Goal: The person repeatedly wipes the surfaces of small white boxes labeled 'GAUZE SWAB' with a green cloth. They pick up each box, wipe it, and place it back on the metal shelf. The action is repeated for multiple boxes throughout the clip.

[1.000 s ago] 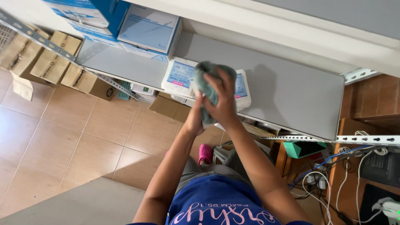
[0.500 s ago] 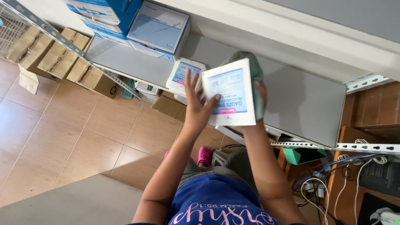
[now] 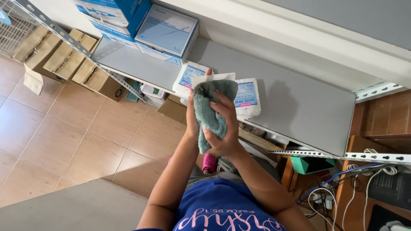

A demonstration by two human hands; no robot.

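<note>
— What has changed at the left hand?
— Half a second ago it held the white packet face-up; now the packet stands edge-on behind a teal cloth, gripped there above the grey shelf.
— And the right hand?
— It clenches the cloth against the packet.

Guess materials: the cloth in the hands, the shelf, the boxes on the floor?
Cloth: looks like terry or microfibre, teal, with a fuzzy matte pile and soft folds. Shelf: probably painted sheet metal, smooth grey with a dull sheen, on perforated steel angle rails. Floor boxes: brown corrugated cardboard, matte, taped seams.
</note>
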